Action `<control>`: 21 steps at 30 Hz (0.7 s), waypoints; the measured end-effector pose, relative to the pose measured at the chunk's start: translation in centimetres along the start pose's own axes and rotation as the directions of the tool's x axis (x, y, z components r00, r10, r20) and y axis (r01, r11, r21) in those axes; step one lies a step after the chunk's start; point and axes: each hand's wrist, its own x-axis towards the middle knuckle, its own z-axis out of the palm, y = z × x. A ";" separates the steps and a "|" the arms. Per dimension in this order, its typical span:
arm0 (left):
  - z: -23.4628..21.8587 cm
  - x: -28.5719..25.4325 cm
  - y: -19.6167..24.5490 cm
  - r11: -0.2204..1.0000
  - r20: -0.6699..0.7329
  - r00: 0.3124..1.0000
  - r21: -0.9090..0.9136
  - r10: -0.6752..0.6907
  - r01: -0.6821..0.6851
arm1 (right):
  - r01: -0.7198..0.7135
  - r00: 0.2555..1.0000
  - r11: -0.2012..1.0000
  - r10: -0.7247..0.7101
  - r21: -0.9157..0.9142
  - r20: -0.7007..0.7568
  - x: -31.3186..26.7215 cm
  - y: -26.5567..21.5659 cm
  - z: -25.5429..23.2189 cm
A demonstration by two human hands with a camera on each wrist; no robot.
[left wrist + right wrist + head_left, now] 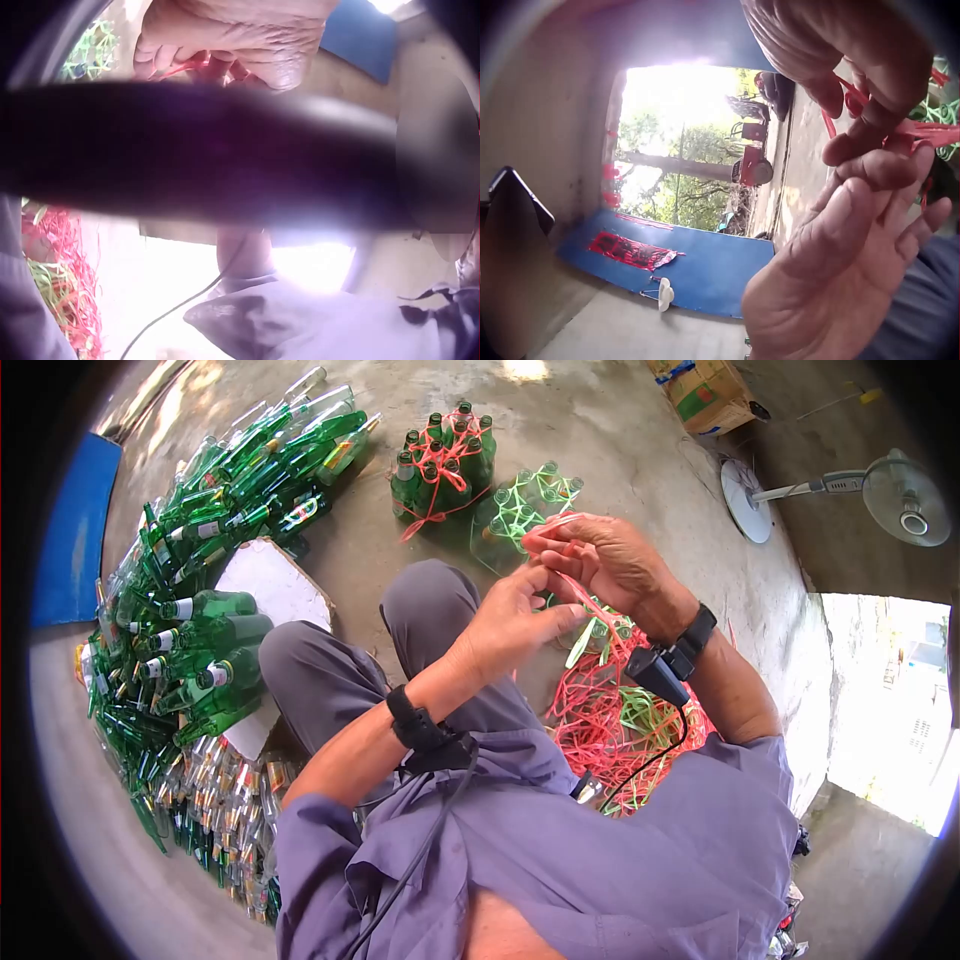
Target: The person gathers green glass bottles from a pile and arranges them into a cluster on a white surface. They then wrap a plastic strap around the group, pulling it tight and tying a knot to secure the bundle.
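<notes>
— What's hard to see?
— A dark blurred band blocks most of the left wrist view, and the floor behind the knee (pixel 430 610) is hidden.

— Where's the red strap (pixel 598 605)?
— Above the knee, between both hands. It runs down to the strap pile (pixel 620 725), right of the knee.

— And the hands?
— Raised together, fingers touching. The right hand (pixel 605 560) pinches the strap's upper end, fingers curled. The left hand (pixel 515 625) pinches it just below. The tied bottles (pixel 440 465) stand beyond the knee.
</notes>
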 end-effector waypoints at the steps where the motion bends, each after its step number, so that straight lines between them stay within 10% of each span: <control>1: 0.0 0.0 -0.4 0.999 -0.082 0.996 -0.036 -0.017 0.014 | -0.013 1.000 0.999 0.013 0.049 0.016 0.0 0.2 0.2; 6: -0.8 0.1 -1.7 0.971 -0.141 0.985 -0.230 -0.100 0.066 | -0.017 0.997 0.998 0.013 0.060 0.072 0.1 1.2 0.6; 8: -0.4 0.5 -2.1 0.979 -0.349 0.933 -0.141 0.090 -0.147 | -0.025 0.996 0.998 0.019 0.065 0.086 0.2 1.5 0.7; 21: -1.7 -0.6 -1.5 0.965 -0.209 0.974 -0.261 -0.083 0.026 | -0.021 0.998 0.987 0.012 0.158 0.055 -1.2 1.6 -0.2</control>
